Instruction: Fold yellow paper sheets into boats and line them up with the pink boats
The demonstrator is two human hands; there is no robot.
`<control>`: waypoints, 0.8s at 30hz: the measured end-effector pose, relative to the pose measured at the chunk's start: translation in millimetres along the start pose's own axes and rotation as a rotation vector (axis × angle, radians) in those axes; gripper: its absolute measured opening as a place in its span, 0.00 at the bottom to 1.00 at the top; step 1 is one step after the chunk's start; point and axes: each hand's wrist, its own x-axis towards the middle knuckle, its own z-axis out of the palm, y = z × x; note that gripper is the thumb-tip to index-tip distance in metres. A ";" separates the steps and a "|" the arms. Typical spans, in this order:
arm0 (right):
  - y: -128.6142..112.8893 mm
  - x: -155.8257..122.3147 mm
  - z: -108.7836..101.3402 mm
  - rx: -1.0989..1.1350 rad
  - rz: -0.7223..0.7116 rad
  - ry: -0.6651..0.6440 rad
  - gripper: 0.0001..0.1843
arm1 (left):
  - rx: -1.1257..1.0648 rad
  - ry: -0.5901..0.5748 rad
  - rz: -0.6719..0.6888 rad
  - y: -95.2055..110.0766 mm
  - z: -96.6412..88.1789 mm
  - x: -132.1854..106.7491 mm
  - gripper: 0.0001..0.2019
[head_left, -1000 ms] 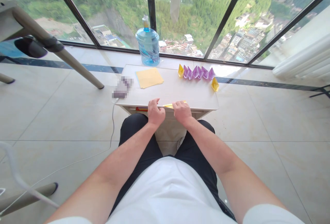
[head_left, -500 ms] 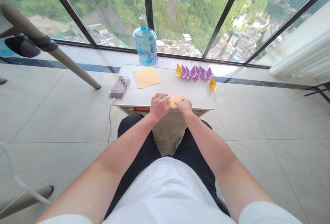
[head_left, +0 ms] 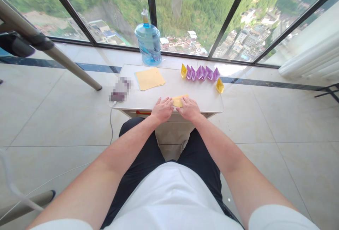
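Note:
A small folded piece of yellow paper (head_left: 179, 101) lies at the front edge of the white table (head_left: 127, 96). My left hand (head_left: 162, 110) rests at its left end, fingers stretched out and touching the paper. On the right part of the paper lies my right hand (head_left: 189, 108), its fingers flat and pressing down; they cover that end. A stack of yellow paper sheets (head_left: 149, 79) sits at the back left of the table. Purple paper boats (head_left: 201, 72) stand in a row at the back right, with one yellow paper boat (head_left: 183, 71) at the row's left end and another nearer the right edge.
A blurred-out object (head_left: 120, 89) with a cable lies at the table's left edge. Behind the table, a blue water jug (head_left: 148, 44) stands by the window. A tripod-like leg (head_left: 71, 64) slants down at the left, and a white curtain (head_left: 309, 57) hangs at the right.
The paper now looks narrower, folded over. My right hand has gone from pinching its edge to lying flat on it, and my left hand has slid slightly down and left.

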 end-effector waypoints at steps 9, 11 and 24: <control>2.7 29.5 -25.1 -0.107 0.010 -0.115 0.17 | 0.022 -0.035 -0.094 -0.5 -14.2 36.9 0.15; 7.4 39.8 -28.0 -0.108 0.036 -0.162 0.15 | 0.033 -0.073 -0.107 -3.8 -16.4 49.0 0.13; 18.6 77.9 -26.4 -0.013 -0.013 -0.259 0.21 | 0.034 -0.265 -0.007 -23.4 -31.9 92.7 0.17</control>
